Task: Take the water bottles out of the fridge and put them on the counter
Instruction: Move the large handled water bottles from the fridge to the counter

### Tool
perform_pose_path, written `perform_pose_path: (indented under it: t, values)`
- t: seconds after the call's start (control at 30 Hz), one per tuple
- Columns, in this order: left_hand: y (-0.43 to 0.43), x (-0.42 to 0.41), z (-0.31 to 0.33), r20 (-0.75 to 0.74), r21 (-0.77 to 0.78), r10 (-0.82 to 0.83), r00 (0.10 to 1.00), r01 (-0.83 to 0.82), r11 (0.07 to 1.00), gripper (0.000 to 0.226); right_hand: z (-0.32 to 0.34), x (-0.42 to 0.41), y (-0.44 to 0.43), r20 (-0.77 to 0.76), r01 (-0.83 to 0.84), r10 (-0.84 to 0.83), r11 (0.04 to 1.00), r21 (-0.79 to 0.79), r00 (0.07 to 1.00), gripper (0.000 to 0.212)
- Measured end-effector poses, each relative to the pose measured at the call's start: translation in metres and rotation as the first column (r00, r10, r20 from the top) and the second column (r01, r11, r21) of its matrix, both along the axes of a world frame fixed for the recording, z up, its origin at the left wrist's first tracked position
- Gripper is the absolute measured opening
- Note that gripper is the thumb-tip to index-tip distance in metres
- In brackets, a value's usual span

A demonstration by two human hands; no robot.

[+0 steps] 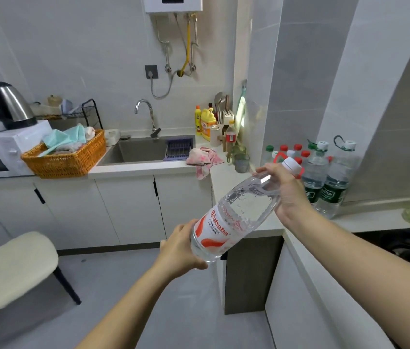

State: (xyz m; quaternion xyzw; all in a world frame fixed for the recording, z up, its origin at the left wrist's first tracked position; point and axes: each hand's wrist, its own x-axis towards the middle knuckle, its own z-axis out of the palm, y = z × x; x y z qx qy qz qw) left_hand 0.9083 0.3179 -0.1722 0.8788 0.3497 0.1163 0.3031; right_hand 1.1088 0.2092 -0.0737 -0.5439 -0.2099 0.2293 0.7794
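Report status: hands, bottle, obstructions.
Left hand grips base, right hand grips neck. Water bottle tilted, not yet on counter. Standing bottles crowd the corner.

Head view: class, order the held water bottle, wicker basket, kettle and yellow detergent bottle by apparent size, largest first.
1. held water bottle, though its nearness to the camera inflates it
2. wicker basket
3. kettle
4. yellow detergent bottle
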Motion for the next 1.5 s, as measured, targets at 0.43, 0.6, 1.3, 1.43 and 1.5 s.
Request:
perform_pose_path:
  t: [0.43,0.6,1.3,1.43,1.5]
  values:
    - [0.115,0.144,-0.043,0.000,-0.074,-0.246,0.969,0.245,0.967,0.090,-0.014,0.103,0.075,-0.054,0.187,-0.190,0.981,-0.057,0.980,0.007]
    - [0.123,0.186,-0.076,0.000,-0.121,-0.338,0.941,0.336,0.934,0.094,-0.034,0.129,0.080,0.038,0.252,-0.250,0.959,-0.132,0.968,0.004]
    - [0.100,0.327,-0.163,0.077,-0.322,-0.274,0.959,0.284,0.903,0.070,-0.091,0.226,0.100,0.201,0.337,-0.279,0.865,-0.371,0.939,0.012]
    - [0.097,0.342,-0.167,0.073,-0.299,-0.207,0.976,0.219,0.929,0.065,-0.101,0.235,0.110,0.239,0.315,-0.237,0.870,-0.379,0.942,0.010]
    - [0.096,0.349,-0.168,0.088,-0.314,-0.186,0.979,0.204,0.927,0.063,-0.103,0.242,0.113,0.249,0.301,-0.214,0.868,-0.395,0.945,0.009]
